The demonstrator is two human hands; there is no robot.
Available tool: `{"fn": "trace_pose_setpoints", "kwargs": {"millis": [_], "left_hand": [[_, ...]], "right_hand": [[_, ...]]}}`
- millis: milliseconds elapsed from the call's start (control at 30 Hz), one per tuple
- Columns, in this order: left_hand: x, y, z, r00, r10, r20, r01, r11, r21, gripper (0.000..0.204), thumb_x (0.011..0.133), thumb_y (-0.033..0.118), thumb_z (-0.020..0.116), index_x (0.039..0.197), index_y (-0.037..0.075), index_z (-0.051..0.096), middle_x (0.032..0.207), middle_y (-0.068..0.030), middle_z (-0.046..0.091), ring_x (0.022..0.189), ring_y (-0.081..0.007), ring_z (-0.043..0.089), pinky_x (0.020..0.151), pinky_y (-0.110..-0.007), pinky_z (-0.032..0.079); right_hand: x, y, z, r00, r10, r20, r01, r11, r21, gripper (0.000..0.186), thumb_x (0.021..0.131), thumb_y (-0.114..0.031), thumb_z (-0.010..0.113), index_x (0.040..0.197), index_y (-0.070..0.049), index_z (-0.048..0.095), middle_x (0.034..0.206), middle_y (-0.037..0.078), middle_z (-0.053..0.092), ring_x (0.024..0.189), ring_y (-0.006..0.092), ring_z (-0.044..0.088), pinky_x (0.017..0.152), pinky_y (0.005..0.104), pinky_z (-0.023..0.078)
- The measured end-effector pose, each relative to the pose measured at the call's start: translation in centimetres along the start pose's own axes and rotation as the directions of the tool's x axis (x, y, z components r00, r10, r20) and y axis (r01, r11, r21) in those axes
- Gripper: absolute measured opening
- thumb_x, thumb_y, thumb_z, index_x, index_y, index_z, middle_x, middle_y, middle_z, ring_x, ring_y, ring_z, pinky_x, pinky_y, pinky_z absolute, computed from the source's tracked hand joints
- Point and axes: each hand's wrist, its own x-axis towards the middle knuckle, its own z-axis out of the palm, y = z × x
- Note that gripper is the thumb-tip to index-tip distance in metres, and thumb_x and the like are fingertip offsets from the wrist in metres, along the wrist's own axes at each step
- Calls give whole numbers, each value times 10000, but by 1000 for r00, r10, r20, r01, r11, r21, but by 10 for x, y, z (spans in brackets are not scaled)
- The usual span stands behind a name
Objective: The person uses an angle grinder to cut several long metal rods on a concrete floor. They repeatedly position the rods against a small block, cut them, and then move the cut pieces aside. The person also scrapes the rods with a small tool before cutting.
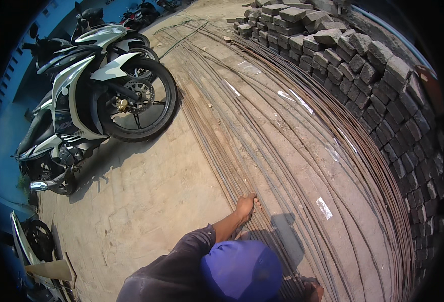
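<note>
My left hand (246, 207) reaches forward at lower centre, its fingers curled over thin steel rods (228, 189) that lie lengthwise on the ground. A dark sleeve covers my left upper arm, and the forearm is bare. My right hand (312, 291) is low at the bottom edge, beside the near ends of the same rods. It is dark and partly cut off, so its fingers do not show clearly. Between the arms, a rounded purple-blue shape (242, 272), like a cap, hides part of the rods. A dark shadow falls across the rods to its right.
A thicker bundle of rusty rods (370, 151) curves along the right side. Behind it stands a long stack of dark paving blocks (355, 63). Parked motorcycles line the left, the nearest with its front wheel (169, 95) close to the rods. Pale paved ground (146, 201) lies between.
</note>
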Motion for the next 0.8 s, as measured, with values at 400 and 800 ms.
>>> {"fn": "trace_pose_setpoints", "kwargs": {"millis": [400,800], "left_hand": [[-6,7,1,1000,-15,24,16,999,-39,253,1025,214,563,868,28,630,779,-126,680,685,-245,678,609,-385,570],[-9,22,22,997,-74,3,74,997,-9,279,1045,295,618,951,34,585,810,-121,687,699,-239,678,645,-382,584]], "right_hand": [[-40,-25,16,977,-98,-188,92,995,-39,317,813,-298,790,971,-31,726,813,215,718,749,411,707,707,495,557],[-24,-24,-14,999,-45,-6,45,999,-7,366,849,-377,743,1030,-60,712,711,156,698,690,397,695,661,473,536]]}}
